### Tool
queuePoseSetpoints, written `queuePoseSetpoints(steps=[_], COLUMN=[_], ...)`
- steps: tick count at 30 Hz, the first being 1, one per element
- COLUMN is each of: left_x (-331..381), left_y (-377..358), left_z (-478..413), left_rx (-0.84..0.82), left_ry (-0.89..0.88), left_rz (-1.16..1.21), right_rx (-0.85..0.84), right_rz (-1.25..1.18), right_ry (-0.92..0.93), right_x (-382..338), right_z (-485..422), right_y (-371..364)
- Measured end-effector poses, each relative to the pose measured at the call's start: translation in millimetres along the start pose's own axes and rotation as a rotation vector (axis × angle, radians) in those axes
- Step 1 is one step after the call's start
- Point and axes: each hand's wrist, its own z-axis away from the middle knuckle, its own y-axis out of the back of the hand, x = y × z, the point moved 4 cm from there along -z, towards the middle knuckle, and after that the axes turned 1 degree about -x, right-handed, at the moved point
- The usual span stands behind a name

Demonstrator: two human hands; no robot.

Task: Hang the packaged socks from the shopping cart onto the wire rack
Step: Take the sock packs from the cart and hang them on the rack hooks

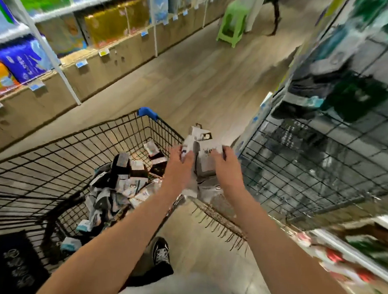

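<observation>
Holding a small bundle of sock packs (203,152) between both hands, you have them raised above the right rim of the shopping cart (51,161). Your left hand (179,163) grips the left side of the bundle, fingers curled over a white card header; your right hand (227,164) clamps the right side, thumb across a grey pack with a printed label. A thin hook sticks up from the top pack. More sock packs (122,181), black, white and pale blue, lie heaped in the cart basket below and to the left of your hands. The wire rack (312,167) stands just to the right of the bundle, its dark grid carrying hung goods higher up, too blurred to tell what they are. A row of bare hooks (220,223) juts out below your right forearm. Your black shoe (161,251) shows on the floor beside the cart
</observation>
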Motion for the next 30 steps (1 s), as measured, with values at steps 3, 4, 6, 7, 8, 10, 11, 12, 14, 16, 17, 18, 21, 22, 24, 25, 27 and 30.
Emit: queuePoseSetpoints(steps=[3,4,6,7,8,10,11,12,14,16,17,18,21,22,24,25,27,30], left_x=[17,26,38,43,49,61,67,74,85,98,105,113,137,147,162,168,181,202], left_y=[-43,-55,-81,-93,-104,-123,-132,-140,-156,-169,-174,-177,-185,-186,-188,-189,-188,-187], left_z=[30,41,59,65,70,81,86,91,98,101,100,99,89,87,78,72,63,50], left_rx=[-0.069,-0.093,-0.143,-0.174,-0.2,-0.255,-0.282,-0.309,-0.358,-0.379,-0.376,-0.371,-0.386,-0.395,-0.395,-0.394,-0.4,-0.402], left_ry=[-0.053,-0.08,-0.14,-0.164,-0.189,-0.205,-0.212,-0.238,-0.29,-0.329,-0.34,-0.356,-0.398,-0.408,-0.423,-0.428,-0.432,-0.437], left_rz=[-0.036,-0.047,-0.089,-0.12,-0.142,-0.136,-0.12,-0.11,-0.103,-0.091,-0.084,-0.073,-0.021,0.006,0.036,0.042,0.062,0.065], right_rx=[0.069,0.11,0.238,0.31,0.374,0.458,0.482,0.5,0.531,0.553,0.557,0.558,0.623,0.652,0.674,0.67,0.666,0.689], right_rz=[-0.059,-0.076,-0.109,-0.12,-0.137,-0.161,-0.162,-0.159,-0.152,-0.15,-0.153,-0.152,-0.159,-0.162,-0.124,-0.1,-0.093,-0.088], right_ry=[-0.024,-0.022,-0.027,-0.033,-0.032,-0.021,-0.014,-0.005,0.012,0.038,0.052,0.066,0.112,0.11,0.135,0.157,0.189,0.225], right_x=[17,20,27,30,32,36,39,40,40,37,35,29,11,3,-13,-21,-38,-66], right_z=[22,31,46,54,62,75,81,86,90,89,86,83,74,71,61,56,45,31], right_y=[53,71,104,120,136,166,180,194,218,237,245,253,275,281,288,291,297,308])
